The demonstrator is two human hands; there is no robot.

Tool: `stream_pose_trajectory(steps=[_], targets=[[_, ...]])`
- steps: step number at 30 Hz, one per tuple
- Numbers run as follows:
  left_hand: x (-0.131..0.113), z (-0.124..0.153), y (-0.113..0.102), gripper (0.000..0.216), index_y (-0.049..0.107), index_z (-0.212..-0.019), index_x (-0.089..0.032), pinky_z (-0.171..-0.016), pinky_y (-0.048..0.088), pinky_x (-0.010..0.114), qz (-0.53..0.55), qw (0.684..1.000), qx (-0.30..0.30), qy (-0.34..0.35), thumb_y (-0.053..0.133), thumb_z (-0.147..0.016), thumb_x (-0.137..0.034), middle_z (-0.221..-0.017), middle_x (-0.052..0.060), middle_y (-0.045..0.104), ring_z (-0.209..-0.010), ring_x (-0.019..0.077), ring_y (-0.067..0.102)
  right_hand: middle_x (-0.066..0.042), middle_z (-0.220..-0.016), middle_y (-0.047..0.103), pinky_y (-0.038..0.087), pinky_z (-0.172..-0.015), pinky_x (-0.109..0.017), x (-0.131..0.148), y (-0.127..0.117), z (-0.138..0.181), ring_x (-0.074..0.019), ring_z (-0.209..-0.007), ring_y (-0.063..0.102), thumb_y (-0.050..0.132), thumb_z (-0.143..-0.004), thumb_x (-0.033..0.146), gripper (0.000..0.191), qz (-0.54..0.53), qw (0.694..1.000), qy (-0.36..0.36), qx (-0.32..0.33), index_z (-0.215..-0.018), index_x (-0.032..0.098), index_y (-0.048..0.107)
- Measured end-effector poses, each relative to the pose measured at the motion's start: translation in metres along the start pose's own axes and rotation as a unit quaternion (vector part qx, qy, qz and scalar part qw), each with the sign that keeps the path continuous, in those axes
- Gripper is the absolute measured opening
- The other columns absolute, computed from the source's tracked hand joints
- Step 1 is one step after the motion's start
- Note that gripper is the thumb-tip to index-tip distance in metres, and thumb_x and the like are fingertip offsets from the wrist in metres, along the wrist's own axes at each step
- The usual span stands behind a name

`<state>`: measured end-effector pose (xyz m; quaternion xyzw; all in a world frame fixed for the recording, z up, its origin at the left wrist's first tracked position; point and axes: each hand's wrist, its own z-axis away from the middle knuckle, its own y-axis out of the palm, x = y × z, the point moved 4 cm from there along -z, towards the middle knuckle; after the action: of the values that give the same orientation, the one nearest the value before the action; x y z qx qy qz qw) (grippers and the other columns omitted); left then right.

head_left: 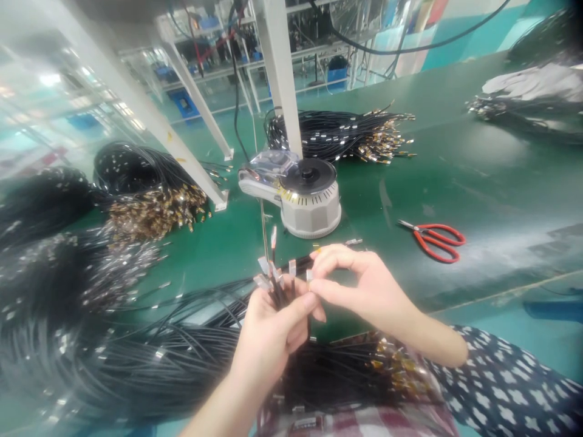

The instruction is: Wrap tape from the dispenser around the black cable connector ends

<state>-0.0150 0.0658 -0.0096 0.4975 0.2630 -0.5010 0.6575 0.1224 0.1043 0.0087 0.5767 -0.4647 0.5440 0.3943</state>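
Observation:
My left hand [277,321] is closed around a bunch of black cables [283,296], whose silvery connector ends [273,271] fan out above the fingers. Close against it, my right hand [348,276] has its thumb at one cable end [309,275], fingers curled over it. A small yellow piece of tape [316,248] shows at the right fingertips. Just beyond both hands stands a round white tape dispenser [311,212] with a black disc on top. Under my wrists lies a thick bundle of black cables [337,370] with yellowish ends.
Red-handled pliers [439,238] lie right of the dispenser on the green table [410,182]. Cable bundles sit behind it [337,130] and at left [150,188]. White frame posts [280,73] rise from the table. Pale cloth [537,82] lies far right.

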Motion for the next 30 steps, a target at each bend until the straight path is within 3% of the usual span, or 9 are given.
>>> stream_pose_trajectory(steps=[3,6,9,14,19,22,25,28,30], targets=[[0.003,-0.002,-0.002,0.021,0.057,-0.071,-0.014,-0.033,0.018,0.011,0.016,0.999,0.038,-0.021,0.075,-0.073,-0.025,-0.054,0.004,0.066,-0.033,-0.0010,0.024,-0.002,-0.083,0.068,0.045,-0.093,-0.038,-0.008,0.002,-0.006,-0.0198,-0.093,0.063,0.077,-0.069,0.025,0.009,-0.076,0.992,0.047,0.092,-0.070,0.019,0.070],[0.008,-0.006,-0.004,0.028,0.056,-0.070,-0.016,-0.031,0.017,0.011,0.031,0.995,0.070,-0.069,0.080,-0.067,-0.029,-0.049,0.003,0.064,-0.032,-0.0009,0.021,-0.001,-0.079,0.067,0.044,-0.096,-0.039,-0.011,0.003,-0.012,-0.0190,-0.094,0.062,0.079,-0.069,0.027,0.010,-0.141,0.978,0.025,0.153,-0.067,0.020,0.071],[0.010,-0.009,-0.005,0.028,0.057,-0.070,-0.015,-0.031,0.016,0.011,0.037,0.990,0.092,-0.098,0.081,-0.066,-0.028,-0.050,0.002,0.063,-0.033,-0.0009,0.021,-0.001,-0.081,0.067,0.037,-0.105,-0.039,-0.011,-0.001,-0.015,-0.0180,-0.100,0.061,0.076,-0.074,0.027,0.007,-0.115,0.979,-0.026,0.164,-0.070,0.022,0.074],[0.005,-0.009,0.001,0.023,0.064,-0.082,-0.013,-0.033,0.019,0.012,0.057,0.992,0.105,-0.049,0.078,-0.071,-0.027,-0.074,0.004,0.066,-0.036,-0.0024,0.029,-0.003,-0.098,0.069,0.038,-0.105,-0.037,-0.017,-0.017,-0.015,-0.0184,-0.112,0.058,0.064,-0.086,0.030,0.012,-0.054,0.987,-0.020,0.148,-0.084,0.022,0.072],[0.008,-0.008,0.005,0.013,0.061,-0.081,-0.015,-0.033,0.024,0.013,0.054,0.997,0.049,-0.025,0.065,-0.084,-0.027,-0.067,-0.001,0.059,-0.037,0.0009,0.035,-0.005,-0.099,0.069,0.047,-0.091,-0.036,-0.014,-0.022,-0.013,-0.0197,-0.097,0.064,0.064,-0.084,0.032,0.016,-0.004,0.997,0.009,0.077,-0.094,0.020,0.067],[0.009,-0.008,0.008,0.013,0.064,-0.081,-0.014,-0.034,0.036,0.018,0.028,0.999,0.036,-0.001,0.063,-0.085,-0.026,-0.069,0.001,0.061,-0.039,0.0048,0.042,-0.004,-0.090,0.069,0.046,-0.090,-0.034,-0.002,-0.016,-0.011,-0.0201,-0.096,0.063,0.064,-0.083,0.028,0.011,0.028,0.998,-0.018,0.057,-0.079,0.019,0.067],[0.001,-0.005,0.002,0.014,0.069,-0.079,-0.011,-0.054,0.052,0.025,0.006,0.998,-0.027,0.064,0.067,-0.082,-0.025,-0.077,0.005,0.064,-0.059,0.0111,0.057,-0.004,-0.090,0.066,0.044,-0.092,-0.034,0.008,-0.013,-0.008,-0.0202,-0.100,0.061,0.062,-0.084,0.023,0.019,0.060,0.995,-0.041,0.073,-0.066,0.019,0.066],[-0.007,0.001,-0.005,0.017,0.069,-0.081,-0.012,-0.044,0.040,0.017,0.005,0.993,-0.080,0.087,0.070,-0.080,-0.029,-0.064,0.000,0.057,-0.051,0.0065,0.049,-0.004,-0.096,0.066,0.042,-0.095,-0.035,0.013,-0.012,-0.006,-0.0201,-0.101,0.060,0.066,-0.082,0.021,0.016,0.107,0.987,-0.032,0.113,-0.066,0.020,0.067],[-0.007,0.004,-0.004,0.019,0.067,-0.085,-0.015,-0.035,0.023,0.014,-0.012,0.997,-0.062,0.050,0.073,-0.077,-0.031,-0.058,-0.005,0.051,-0.039,0.0017,0.033,-0.004,-0.098,0.066,0.041,-0.096,-0.036,0.015,-0.013,-0.005,-0.0207,-0.102,0.060,0.067,-0.081,0.022,0.015,0.124,0.985,-0.028,0.117,-0.065,0.020,0.067]])
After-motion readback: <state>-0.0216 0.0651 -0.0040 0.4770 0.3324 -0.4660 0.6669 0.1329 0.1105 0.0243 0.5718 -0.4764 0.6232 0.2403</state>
